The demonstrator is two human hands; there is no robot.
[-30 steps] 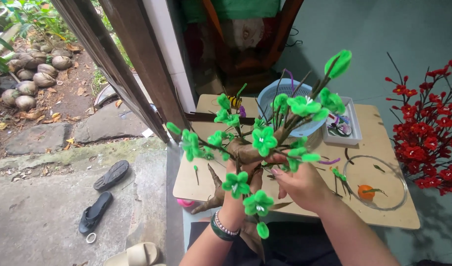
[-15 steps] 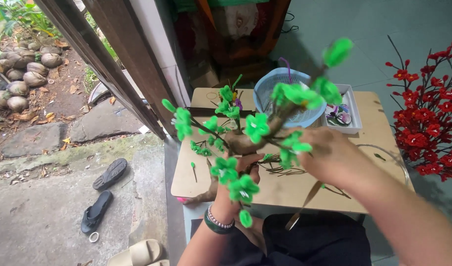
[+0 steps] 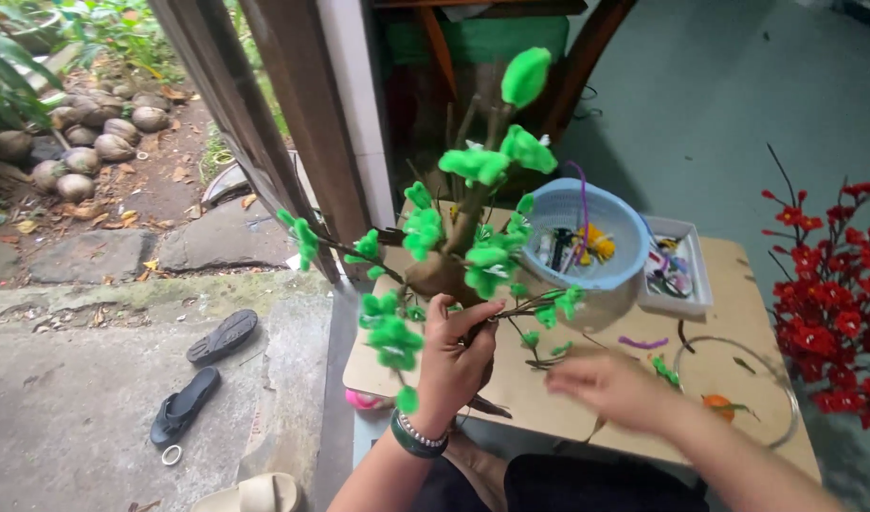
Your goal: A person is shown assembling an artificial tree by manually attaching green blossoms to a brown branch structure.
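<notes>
Right hand leaves the craft tree

The left hand (image 3: 451, 356) grips the trunk of the green craft tree (image 3: 454, 246), holding it upright above the table (image 3: 587, 417). The right hand (image 3: 610, 387), on the branches half a second ago, now hangs open and blurred over the table, near the blue basket (image 3: 587, 237).

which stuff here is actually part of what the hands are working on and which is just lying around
In hand:
- green craft tree, gripped by the left hand
- right hand, blurred, low over the table
- blue basket and white tray of craft bits
- purple strip

Lying about:
- red flower branches
- black sandals
- stones
</notes>
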